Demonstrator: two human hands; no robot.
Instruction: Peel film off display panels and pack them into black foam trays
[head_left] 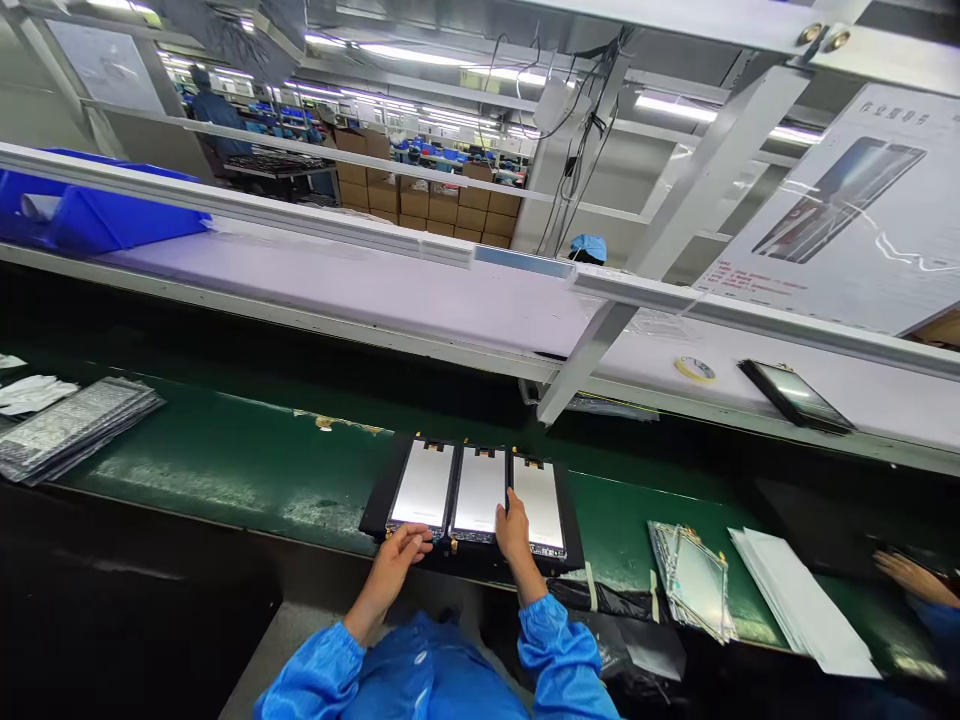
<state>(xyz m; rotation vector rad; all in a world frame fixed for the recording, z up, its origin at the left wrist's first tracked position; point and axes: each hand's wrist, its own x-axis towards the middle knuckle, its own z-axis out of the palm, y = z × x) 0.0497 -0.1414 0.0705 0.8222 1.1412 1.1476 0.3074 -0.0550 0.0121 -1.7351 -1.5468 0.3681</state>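
Three rectangular display panels lie side by side on a black tray (375,505) on the green belt: a left panel (424,485), a middle panel (480,490) and a right panel (538,500). My left hand (401,555) rests at the near end of the left panel, fingers curled on its bottom edge. My right hand (512,530) lies between the middle and right panels, fingers together and pressed on the gap. Both arms wear blue sleeves.
A stack of clear bagged sheets (71,425) lies at the left. To the right are bagged panels (694,580) and white sheets (799,610). Another person's hand (911,575) shows at the far right. A white shelf (450,300) carries a tape roll (695,369) and a dark panel (795,395).
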